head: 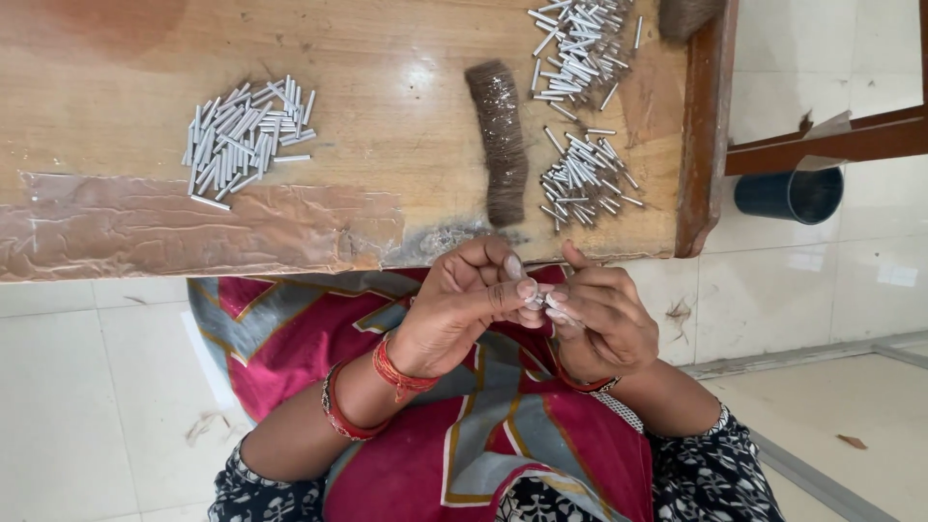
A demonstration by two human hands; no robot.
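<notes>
While the table [387, 116] holds three piles of tubes, one far left [244, 140] and two by the right edge [585, 179], both hands, left [464, 309] and right [599, 324], pinch one small tube [543, 302] below the near edge; many look left

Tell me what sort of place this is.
Probably a small hand-assembly workshop: heaps of little metal tubes and a bundle of brown fibre lie on a worn wooden table, above a tiled floor.

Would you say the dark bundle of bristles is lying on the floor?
No, the dark bundle of bristles lies on the wooden table, between piles of small metal tubes.
</notes>
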